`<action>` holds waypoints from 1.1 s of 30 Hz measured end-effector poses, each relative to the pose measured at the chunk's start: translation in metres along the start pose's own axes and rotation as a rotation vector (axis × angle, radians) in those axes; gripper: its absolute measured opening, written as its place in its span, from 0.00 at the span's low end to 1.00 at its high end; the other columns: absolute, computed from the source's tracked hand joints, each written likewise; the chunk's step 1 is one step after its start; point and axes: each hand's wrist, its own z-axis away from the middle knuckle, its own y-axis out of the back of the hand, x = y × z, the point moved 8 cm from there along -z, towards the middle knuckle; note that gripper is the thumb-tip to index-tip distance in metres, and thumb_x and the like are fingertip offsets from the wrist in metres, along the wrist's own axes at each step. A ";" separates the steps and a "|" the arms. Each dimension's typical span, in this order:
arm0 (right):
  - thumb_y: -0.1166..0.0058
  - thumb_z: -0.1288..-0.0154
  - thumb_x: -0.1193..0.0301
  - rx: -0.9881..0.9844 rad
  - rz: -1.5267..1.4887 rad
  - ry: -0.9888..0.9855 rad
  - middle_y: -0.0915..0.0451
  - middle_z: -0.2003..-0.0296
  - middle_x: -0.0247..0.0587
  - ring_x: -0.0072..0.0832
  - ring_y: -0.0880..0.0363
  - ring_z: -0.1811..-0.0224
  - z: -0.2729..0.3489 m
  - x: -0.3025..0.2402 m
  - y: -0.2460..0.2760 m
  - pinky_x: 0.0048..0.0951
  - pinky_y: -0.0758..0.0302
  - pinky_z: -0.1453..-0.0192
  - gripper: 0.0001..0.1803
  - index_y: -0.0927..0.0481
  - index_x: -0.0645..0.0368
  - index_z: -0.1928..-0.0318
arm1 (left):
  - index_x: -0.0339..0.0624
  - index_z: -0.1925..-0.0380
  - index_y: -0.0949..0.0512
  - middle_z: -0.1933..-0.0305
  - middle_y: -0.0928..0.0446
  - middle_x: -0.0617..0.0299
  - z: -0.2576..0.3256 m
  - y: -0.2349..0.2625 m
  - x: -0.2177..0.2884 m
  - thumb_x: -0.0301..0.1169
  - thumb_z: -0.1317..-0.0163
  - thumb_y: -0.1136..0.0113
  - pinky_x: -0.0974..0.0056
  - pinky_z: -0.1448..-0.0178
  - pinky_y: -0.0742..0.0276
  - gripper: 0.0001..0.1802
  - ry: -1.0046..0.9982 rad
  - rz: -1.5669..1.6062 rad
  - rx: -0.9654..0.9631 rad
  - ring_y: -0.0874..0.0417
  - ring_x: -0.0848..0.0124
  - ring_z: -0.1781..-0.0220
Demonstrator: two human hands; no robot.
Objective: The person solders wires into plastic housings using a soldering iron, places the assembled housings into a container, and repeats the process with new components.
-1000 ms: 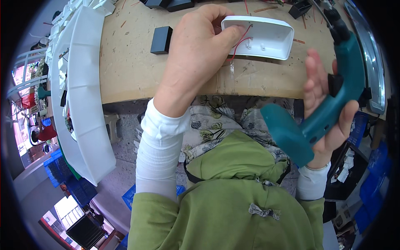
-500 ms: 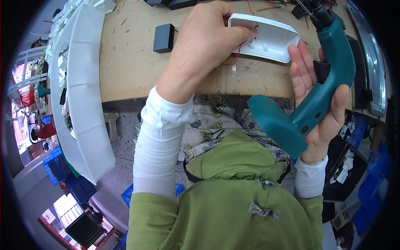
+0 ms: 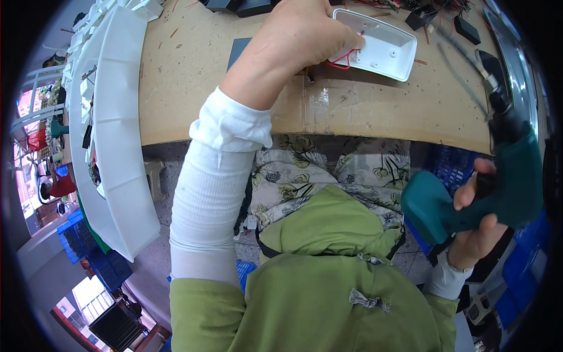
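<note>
My left hand (image 3: 305, 35) pinches the left end of an open white plastic housing (image 3: 390, 48) on the table, its thumb inside by a thin red wire (image 3: 345, 62). What the fingertips press there is hidden. My right hand (image 3: 469, 249) grips a dark green cordless screwdriver (image 3: 431, 202) in front of the table's right end, fingers round its handle. Its long bit points up and away and is blurred by motion. A dark flat box (image 3: 237, 51) lies beside my left wrist, partly covered by it.
A long white plastic tray (image 3: 120, 129) with white parts runs along the left side. Black parts (image 3: 234, 6) and tangled wires lie at the table's (image 3: 193, 100) far edge. More black pieces (image 3: 467, 29) sit at the far right, near a shiny metal-edged object (image 3: 522, 76). Blue crates stand below.
My right hand has carried the screwdriver to the right and toward me, away from the housing. The left hand has shifted slightly away from me, still at the housing.
</note>
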 end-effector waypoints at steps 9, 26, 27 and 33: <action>0.43 0.43 0.59 0.028 0.378 -0.120 0.30 0.52 0.59 0.25 0.27 0.70 -0.013 0.002 -0.019 0.22 0.30 0.68 0.38 0.43 0.71 0.40 | 0.28 0.76 0.24 0.79 0.24 0.53 -0.003 0.002 0.011 0.32 0.57 0.36 0.66 0.73 0.30 0.15 -0.005 -0.102 -0.021 0.24 0.69 0.78; 0.42 0.48 0.70 0.000 0.390 -0.113 0.27 0.55 0.57 0.25 0.26 0.69 -0.034 -0.004 -0.032 0.24 0.27 0.64 0.34 0.38 0.71 0.42 | 0.29 0.77 0.24 0.79 0.24 0.51 -0.002 0.001 0.012 0.33 0.56 0.37 0.64 0.70 0.29 0.15 -0.043 -0.149 -0.038 0.22 0.66 0.75; 0.42 0.48 0.70 -0.002 0.390 -0.112 0.27 0.55 0.57 0.25 0.26 0.69 -0.034 -0.004 -0.032 0.24 0.27 0.64 0.34 0.38 0.71 0.42 | 0.29 0.77 0.24 0.79 0.24 0.51 -0.002 0.001 0.013 0.33 0.56 0.37 0.64 0.70 0.29 0.15 -0.043 -0.149 -0.037 0.22 0.66 0.75; 0.41 0.47 0.70 -0.018 0.432 -0.115 0.26 0.55 0.57 0.25 0.26 0.69 -0.034 -0.005 -0.031 0.24 0.27 0.64 0.33 0.38 0.71 0.43 | 0.29 0.77 0.24 0.79 0.24 0.51 -0.002 0.001 0.012 0.33 0.56 0.37 0.64 0.70 0.29 0.15 -0.013 -0.159 -0.055 0.22 0.66 0.76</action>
